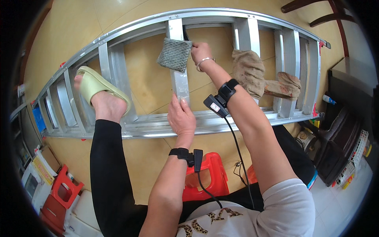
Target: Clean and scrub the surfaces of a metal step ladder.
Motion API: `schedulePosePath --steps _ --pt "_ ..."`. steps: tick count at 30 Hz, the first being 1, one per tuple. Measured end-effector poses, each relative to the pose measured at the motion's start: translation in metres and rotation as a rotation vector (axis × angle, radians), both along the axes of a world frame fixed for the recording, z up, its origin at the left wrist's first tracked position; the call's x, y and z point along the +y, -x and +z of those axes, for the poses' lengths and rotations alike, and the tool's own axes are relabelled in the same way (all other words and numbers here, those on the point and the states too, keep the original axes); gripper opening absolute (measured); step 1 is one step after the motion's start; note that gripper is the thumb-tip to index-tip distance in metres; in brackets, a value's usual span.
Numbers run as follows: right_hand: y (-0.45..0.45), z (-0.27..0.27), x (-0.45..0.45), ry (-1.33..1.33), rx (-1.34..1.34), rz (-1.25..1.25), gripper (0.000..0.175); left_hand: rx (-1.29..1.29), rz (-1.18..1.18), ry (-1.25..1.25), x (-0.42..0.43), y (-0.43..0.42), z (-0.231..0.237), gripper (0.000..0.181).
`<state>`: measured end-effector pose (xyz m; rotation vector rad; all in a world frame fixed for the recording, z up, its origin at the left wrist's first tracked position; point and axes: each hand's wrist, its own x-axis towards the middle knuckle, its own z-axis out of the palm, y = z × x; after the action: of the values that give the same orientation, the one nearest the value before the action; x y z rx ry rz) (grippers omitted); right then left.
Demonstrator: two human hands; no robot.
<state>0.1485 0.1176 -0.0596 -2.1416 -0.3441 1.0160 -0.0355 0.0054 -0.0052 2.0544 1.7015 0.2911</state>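
Note:
An aluminium stepladder (213, 126) lies on its side across the floor in front of me. My left hand (182, 115) rests on the lower end of one of its rungs (180, 84), fingers against the metal. Beyond it my right hand (202, 54), with a bracelet at the wrist, is closed at the edge of a grey-green woven scouring cloth (174, 54), beside a dark thin item (185, 33) partly hidden behind the rung. The cloth drapes over the rung. To the right, a stained brown rag (248, 72) and a second cloth piece (284, 86) hang over other rungs.
My foot in a light green slipper (103, 86) is on the ladder at left. A red plastic stool (217, 177) stands close below my hands. Another red stool (66, 186) is at lower left. Dark wooden furniture legs (299, 6) show at upper right, a white basket (355, 154) at right.

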Motion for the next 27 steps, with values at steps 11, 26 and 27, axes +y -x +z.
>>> schedulePosePath --steps 11,26,27 --pt "-0.087 0.014 -0.051 0.269 -0.354 -0.168 0.031 -0.044 -0.002 0.017 -0.006 -0.025 0.001 0.038" --pt "-0.124 0.055 -0.023 0.501 -0.924 0.707 0.022 -0.042 -0.007 -0.015 -0.005 -0.026 0.001 0.039" --pt "-0.135 0.061 -0.03 0.521 -0.94 0.728 0.022 -0.044 -0.004 0.001 -0.005 -0.027 0.0 0.039"
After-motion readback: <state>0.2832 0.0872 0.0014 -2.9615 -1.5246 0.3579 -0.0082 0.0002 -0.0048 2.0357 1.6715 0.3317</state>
